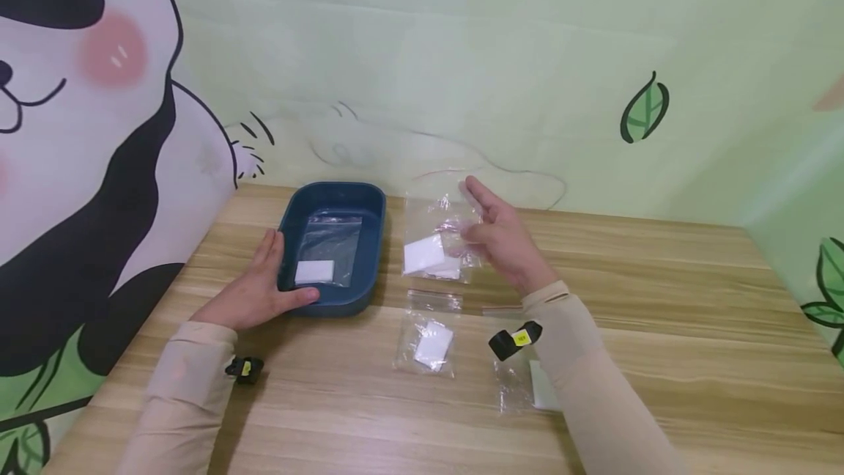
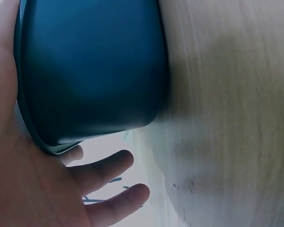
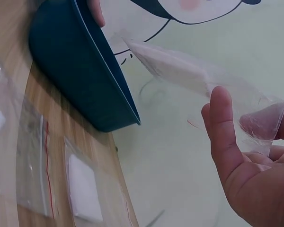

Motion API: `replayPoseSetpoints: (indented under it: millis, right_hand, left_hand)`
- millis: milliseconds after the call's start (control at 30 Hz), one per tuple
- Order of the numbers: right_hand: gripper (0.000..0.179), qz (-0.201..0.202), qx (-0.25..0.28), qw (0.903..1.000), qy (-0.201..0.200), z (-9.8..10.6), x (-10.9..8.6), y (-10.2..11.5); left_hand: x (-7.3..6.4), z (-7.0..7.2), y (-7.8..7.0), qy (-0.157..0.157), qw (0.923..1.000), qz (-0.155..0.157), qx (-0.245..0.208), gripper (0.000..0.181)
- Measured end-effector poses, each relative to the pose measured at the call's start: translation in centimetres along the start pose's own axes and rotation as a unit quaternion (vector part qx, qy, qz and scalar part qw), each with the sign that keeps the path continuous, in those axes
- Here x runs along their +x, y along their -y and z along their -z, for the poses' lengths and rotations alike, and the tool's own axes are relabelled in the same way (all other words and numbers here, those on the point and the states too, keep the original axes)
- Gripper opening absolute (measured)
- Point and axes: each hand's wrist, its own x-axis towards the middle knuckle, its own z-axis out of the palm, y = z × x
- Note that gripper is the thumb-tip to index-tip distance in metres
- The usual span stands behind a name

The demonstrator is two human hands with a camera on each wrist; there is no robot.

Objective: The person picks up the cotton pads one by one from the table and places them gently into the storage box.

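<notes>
My right hand (image 1: pixel 504 240) pinches a clear zip bag (image 1: pixel 431 204) between thumb and fingers. This bag hangs above the table, right of a dark blue bin (image 1: pixel 339 304), with a flat white piece (image 1: pixel 424 253) at its lower end. In the right wrist view the thumb shows through the plastic. My left hand (image 1: pixel 260 288) rests against the bin's near left corner, thumb over the near rim and fingers straight along the left side. Inside the bin lies another clear bag (image 1: pixel 335 240) with a white piece (image 1: pixel 314 271).
Beneath the held bag, another bagged white piece (image 1: pixel 445 268) lies on the wooden table (image 1: pixel 343 394). Nearer lies a zip bag (image 1: pixel 434 345), and one more bag (image 1: pixel 511 387) is partly under the right forearm. A cloth wall with a panda print (image 1: pixel 461 57) stands behind.
</notes>
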Motion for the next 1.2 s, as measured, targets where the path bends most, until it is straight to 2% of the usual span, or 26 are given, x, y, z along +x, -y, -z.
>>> replayPoseSetpoints:
  millis: [233, 600, 733, 833, 1000, 1200]
  right_hand:
    - [0.086, -0.007, 0.023, 0.9997, 0.0, -1.5, 1.1, -0.4]
    - [0.088, -0.025, 0.022, 0.9994, -0.01, -4.3, 2.7, -1.4]
    - [0.088, -0.029, 0.019, 0.9992, -0.022, -5.8, 3.6, -2.0]
    - [0.09, -0.036, 0.036, 0.9983, -0.027, -7.0, 4.3, -2.4]
    - [0.094, -0.055, 0.066, 0.9962, -0.014, -9.1, 5.2, -3.1]
    - [0.095, -0.076, 0.05, 0.9957, -0.018, -11.4, 6.4, -3.9]
  left_hand:
    - [-0.1, 0.0, -0.1, 0.001, 1.0, 0.0, 0.002, 0.126]
    - [0.0, 0.1, -0.2, 0.009, 0.9999, 0.011, -0.003, 0.129]
    - [-0.1, 0.1, 0.0, 0.007, 0.9999, 0.006, -0.004, 0.127]
    - [-0.2, 0.1, 0.1, 0.006, 1.0, 0.006, -0.003, 0.127]
    - [-0.2, 0.0, 0.3, 0.009, 0.9999, 0.008, -0.003, 0.127]
    - [0.1, 0.0, 0.0, 0.014, 0.9998, 0.007, -0.008, 0.127]
